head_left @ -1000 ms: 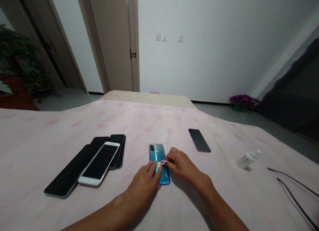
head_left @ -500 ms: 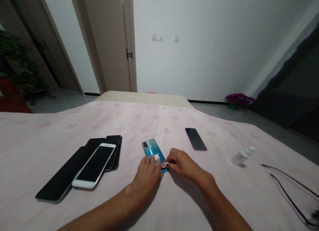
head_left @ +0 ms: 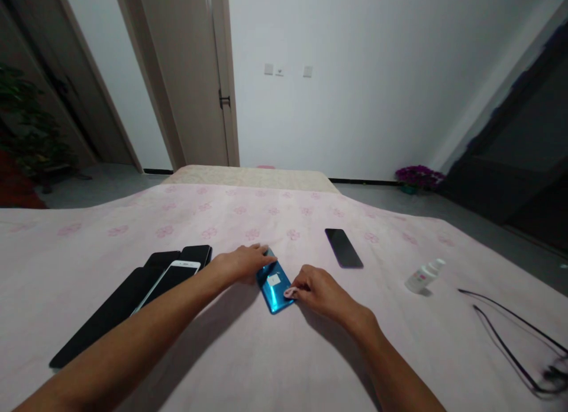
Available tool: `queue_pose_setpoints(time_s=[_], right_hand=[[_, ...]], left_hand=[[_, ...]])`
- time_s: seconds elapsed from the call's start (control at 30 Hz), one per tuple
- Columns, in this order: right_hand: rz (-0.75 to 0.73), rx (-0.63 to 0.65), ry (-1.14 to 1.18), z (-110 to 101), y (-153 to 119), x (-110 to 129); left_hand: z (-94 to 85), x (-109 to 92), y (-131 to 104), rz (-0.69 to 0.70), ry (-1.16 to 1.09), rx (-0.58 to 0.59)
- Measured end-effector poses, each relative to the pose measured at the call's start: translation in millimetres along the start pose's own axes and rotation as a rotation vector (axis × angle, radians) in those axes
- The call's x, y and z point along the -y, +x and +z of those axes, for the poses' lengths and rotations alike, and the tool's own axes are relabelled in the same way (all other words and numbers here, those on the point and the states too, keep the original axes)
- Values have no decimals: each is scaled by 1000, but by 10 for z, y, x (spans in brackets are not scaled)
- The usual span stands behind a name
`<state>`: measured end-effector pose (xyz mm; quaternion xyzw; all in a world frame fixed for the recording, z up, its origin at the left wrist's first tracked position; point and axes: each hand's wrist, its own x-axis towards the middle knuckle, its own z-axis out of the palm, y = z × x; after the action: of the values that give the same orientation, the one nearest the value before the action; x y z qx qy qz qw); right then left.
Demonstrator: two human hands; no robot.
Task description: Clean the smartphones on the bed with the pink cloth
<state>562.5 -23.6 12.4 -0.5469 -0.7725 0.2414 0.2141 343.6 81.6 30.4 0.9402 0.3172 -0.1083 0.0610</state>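
A blue smartphone [head_left: 271, 293] lies back side up on the pink floral cloth, a white label on its back. My left hand [head_left: 247, 263] grips its far end, with fingers over the camera corner and the left edge. In my right hand [head_left: 316, 289] a small pale pink cloth [head_left: 290, 292] is pinched between thumb and fingers. That cloth presses on the phone's near right edge. How much of it is folded inside my fingers is hidden.
At left are several stacked phones, including a white one [head_left: 186, 267] and a black one [head_left: 106, 311], partly behind my left arm. A dark phone [head_left: 344, 248] lies at right, beyond my right hand. Farther right are a white spray bottle [head_left: 423, 277] and a black cable [head_left: 506, 341].
My left hand has moved from the phone's near left side up to its far end, uncovering the label. The right hand still holds the cloth near the same edge. The view shifted slightly.
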Motion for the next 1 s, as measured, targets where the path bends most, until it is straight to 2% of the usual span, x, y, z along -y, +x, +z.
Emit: queue_pose_setpoints(time_s=[0.23,0.43,0.63,0.8,0.9,1.0], right_hand=[[-7,-20,-51,6,4,8],[34,-109,-163,64,46,-25],[70,-204,-297,138,63,-49],[22,-157,-295,179,25,25],[31,-197,-296,189,39,-5],[48,-273,-296,206,69,-86]], left_hand=[[-38,127,91,70,11,45],[14,156,12,-27,3,8],[165,-112,-116,-251,68,-88],[280,-400,-208,-424,105,-178],[340,-561,-298,-485,113,-233],[402,-684,-422,-464,77,-284]])
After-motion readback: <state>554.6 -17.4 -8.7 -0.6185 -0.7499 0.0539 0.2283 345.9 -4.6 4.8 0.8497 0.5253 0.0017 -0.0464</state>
